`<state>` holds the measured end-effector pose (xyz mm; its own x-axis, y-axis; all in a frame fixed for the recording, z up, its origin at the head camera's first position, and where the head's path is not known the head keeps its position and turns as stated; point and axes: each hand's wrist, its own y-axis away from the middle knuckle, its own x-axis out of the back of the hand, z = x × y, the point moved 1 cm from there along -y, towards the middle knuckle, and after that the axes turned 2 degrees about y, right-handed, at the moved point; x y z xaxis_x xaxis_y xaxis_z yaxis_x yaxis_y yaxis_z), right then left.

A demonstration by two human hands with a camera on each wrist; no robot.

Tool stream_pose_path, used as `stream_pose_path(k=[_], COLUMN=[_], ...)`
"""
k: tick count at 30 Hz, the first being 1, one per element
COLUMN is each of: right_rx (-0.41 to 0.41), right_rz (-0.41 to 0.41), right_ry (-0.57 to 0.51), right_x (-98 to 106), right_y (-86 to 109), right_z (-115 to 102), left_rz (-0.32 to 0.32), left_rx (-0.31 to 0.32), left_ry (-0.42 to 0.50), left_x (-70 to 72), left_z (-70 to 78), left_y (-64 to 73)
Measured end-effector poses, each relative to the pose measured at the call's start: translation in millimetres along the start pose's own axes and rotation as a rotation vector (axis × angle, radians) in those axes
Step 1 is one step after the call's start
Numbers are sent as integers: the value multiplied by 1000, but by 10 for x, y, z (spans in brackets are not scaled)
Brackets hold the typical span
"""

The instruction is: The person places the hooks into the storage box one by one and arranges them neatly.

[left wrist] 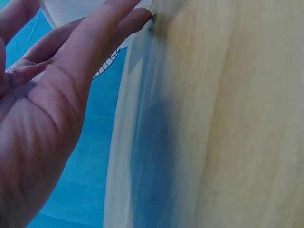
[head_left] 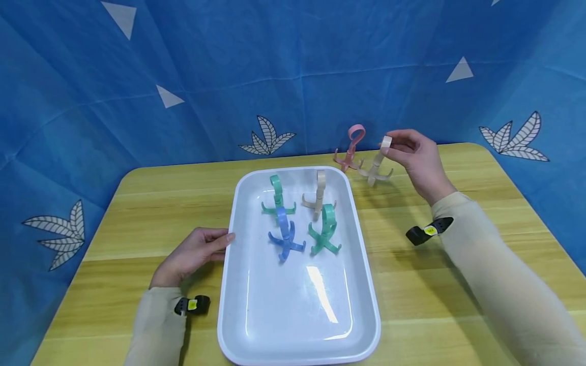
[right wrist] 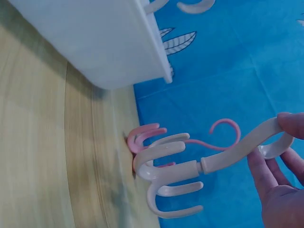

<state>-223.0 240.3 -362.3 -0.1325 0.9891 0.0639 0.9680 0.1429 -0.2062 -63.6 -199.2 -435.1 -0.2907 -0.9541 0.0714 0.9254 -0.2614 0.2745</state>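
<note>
My right hand [head_left: 418, 157] pinches a cream multi-arm hanging hook [head_left: 376, 165] by its curved top, thumb on one side and fingers on the other. The hook stands tilted close over the table, its arms upturned. Just left of it is a pink hook [head_left: 351, 152] of the same kind, near the table's back edge. My left hand [head_left: 194, 254] holds the left rim of a white tray [head_left: 299, 320], thumb over the edge and fingers along the outside. Inside the tray stand a blue hook [head_left: 286, 236], a cream hook [head_left: 318, 195] and two green hooks, one nearer [head_left: 326, 231], one farther [head_left: 277, 195].
The wood-grain table [head_left: 151, 213] carries the tray near its middle. Behind it hangs a blue cloth [head_left: 220, 61] with leaf and triangle prints, right at the back edge. Black straps [head_left: 429, 231] sit on both sleeved wrists.
</note>
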Motion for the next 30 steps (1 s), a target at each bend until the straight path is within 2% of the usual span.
stream_pose_path(k=[2, 4, 10, 13, 23, 30], right_rx=[0, -8, -39, -36, -25, -36], right_rz=[-5, -2, -4, -9, -65, -60], right_ry=[-22, 1, 217, 269, 330, 334], right_x=[24, 44, 74, 95, 82, 78], right_y=[47, 95, 228, 290, 481, 552], right_z=[-20, -39, -106, -148, -336, -385], left_rz=[-4, -8, 2, 5, 3, 11], left_rx=[-5, -5, 6, 10, 12, 18], left_ry=[0, 2, 3, 6, 9, 11], left_x=[-5, -10, -11, -17, -24, -22], left_z=[2, 2, -15, -14, 7, 22], left_y=[-3, -4, 15, 13, 9, 31])
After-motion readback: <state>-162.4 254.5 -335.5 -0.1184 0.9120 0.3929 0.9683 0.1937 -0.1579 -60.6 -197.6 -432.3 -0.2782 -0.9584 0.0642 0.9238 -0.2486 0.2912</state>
